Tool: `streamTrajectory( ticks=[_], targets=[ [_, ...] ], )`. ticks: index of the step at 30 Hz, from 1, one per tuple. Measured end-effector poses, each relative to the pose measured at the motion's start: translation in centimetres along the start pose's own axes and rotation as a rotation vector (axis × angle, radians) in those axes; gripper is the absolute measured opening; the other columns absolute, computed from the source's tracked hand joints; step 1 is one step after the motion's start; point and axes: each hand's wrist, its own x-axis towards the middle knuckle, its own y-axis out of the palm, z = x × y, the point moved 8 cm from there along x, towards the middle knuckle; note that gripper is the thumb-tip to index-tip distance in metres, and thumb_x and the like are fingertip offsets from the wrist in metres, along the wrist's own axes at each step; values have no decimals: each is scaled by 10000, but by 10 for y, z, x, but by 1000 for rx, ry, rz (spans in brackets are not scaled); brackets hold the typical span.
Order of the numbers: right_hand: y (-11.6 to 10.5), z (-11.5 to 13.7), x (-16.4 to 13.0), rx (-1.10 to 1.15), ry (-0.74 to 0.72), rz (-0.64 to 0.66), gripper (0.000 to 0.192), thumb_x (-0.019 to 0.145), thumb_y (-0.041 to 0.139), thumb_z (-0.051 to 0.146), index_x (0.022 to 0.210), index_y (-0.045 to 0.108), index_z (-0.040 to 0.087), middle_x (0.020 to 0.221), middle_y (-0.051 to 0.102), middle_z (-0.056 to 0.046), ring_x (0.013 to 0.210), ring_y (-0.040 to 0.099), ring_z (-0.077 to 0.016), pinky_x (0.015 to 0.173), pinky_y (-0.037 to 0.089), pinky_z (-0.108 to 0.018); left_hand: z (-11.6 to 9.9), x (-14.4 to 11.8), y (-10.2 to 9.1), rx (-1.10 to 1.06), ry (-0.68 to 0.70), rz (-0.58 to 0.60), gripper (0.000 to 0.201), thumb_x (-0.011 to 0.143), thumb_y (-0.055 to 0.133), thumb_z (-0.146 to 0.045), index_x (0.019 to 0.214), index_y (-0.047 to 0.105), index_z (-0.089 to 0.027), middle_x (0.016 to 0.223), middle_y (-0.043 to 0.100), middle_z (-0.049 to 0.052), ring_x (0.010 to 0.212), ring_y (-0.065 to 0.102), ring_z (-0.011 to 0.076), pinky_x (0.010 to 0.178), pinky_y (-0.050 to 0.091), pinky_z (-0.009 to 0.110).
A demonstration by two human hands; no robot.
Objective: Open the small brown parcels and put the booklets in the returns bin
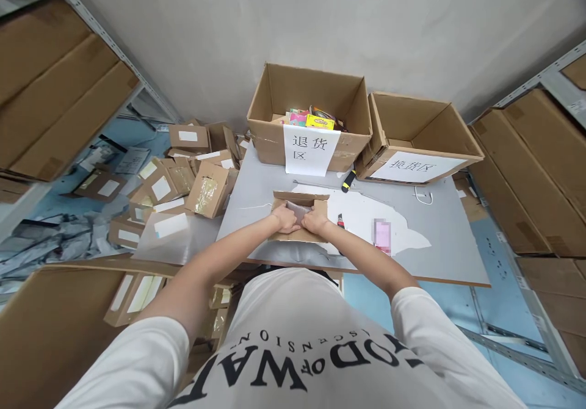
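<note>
A small cardboard box (279,202) lies open on the grey table, its flaps spread toward the back and front. Inside it is a greyish, plastic-looking wrapped item (300,211), mostly hidden between my hands. My left hand (286,220) reaches in from the left with its fingers curled on that item. From the right, my right hand (315,220) closes on its other side. Just right of the box lies a red and black utility knife (340,221). A pink item (383,236), blurred out, rests farther right on a white sheet (403,223).
Behind stand two large cartons with paper signs: the left one (270,143) holds colourful packets, the right one (458,134) is open. A yellow-black tool (348,180) lies before them. Small boxes (208,189) pile up left of the table (439,268); shelves with cartons flank both sides.
</note>
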Motion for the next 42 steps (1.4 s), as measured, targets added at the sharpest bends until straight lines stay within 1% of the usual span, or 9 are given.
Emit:
streamTrajectory(
  ticks=[6, 11, 15, 20, 24, 29, 35, 38, 42],
  targets=[
    [-5, -19, -29, -138, 193, -11, 331, 857, 517, 268, 1081, 687, 93, 1103, 657, -255, 1069, 579, -365, 890, 386, -518, -11, -15, -18, 104, -96, -93, 426, 804, 535, -545, 806, 749, -177, 834, 724, 141, 905, 636, 330, 1097, 24, 550],
    [14, -50, -65, -8, 362, 38, 985, 742, 585, 625, 1480, 229, 77, 1544, 132, -237, 1413, 121, -400, 1055, 216, -583, 1, -49, -24, 106, -244, -165, 804, 670, 578, -713, 1174, 640, -89, 1295, 537, 255, 1223, 442, 415, 1101, -23, 571],
    [42, -62, -79, 238, 355, -12, 1233, 666, 618, 686, 1496, -65, 82, 1561, -67, -208, 1436, -62, -348, 1113, 150, -531, 25, -74, -4, -38, -409, -252, 1128, 621, 581, -740, 1437, 298, -14, 1518, 165, 280, 1403, 123, 430, 1091, 0, 611],
    [73, -59, -75, 642, 244, -245, 1202, 733, 631, 560, 1463, -209, 106, 1567, -2, -196, 1450, 68, -254, 1136, 206, -424, 46, -78, 49, -463, -545, -321, 1349, 568, 683, -681, 1481, -67, -30, 1519, 183, 267, 1393, 239, 372, 1092, 240, 510],
    [82, -62, -70, 770, 250, -413, 1129, 758, 644, 479, 1484, -141, 117, 1562, 90, -192, 1442, 135, -247, 1140, 217, -410, 49, -73, 70, -717, -573, -430, 1393, 544, 767, -588, 1474, -131, -69, 1498, 275, 239, 1316, 404, 329, 1015, 389, 382],
    [75, -65, -73, 647, 240, -359, 1102, 751, 640, 510, 1497, -71, 119, 1553, 122, -211, 1439, 129, -294, 1120, 231, -489, 49, -74, 69, -700, -593, -450, 1402, 500, 799, -578, 1488, -75, -102, 1486, 309, 231, 1290, 431, 362, 1004, 384, 403],
    [-1, -50, -78, 282, 234, -475, 631, 907, 444, 393, 1458, 272, 139, 1510, 283, -186, 1407, 215, -329, 1104, 141, -601, 49, -76, 67, -653, -628, -409, 1383, 512, 790, -584, 1488, -69, -114, 1486, 312, 227, 1300, 422, 347, 1027, 343, 414],
    [-22, -25, -41, 240, 89, -316, 451, 944, 350, 246, 1384, 411, 164, 1336, 529, -141, 1238, 479, -240, 1052, 350, -410, 50, -75, 68, -650, -639, -396, 1389, 518, 787, -584, 1484, -98, -122, 1486, 314, 226, 1308, 416, 334, 1040, 324, 421],
    [-2, -22, 17, 98, 202, 11, 415, 912, 354, 105, 1308, 476, 137, 1248, 584, -177, 1141, 560, -229, 944, 436, -352, 50, -74, 71, -642, -642, -383, 1386, 528, 766, -618, 1483, -108, -123, 1506, 273, 220, 1323, 395, 337, 1040, 324, 432]
  ],
)
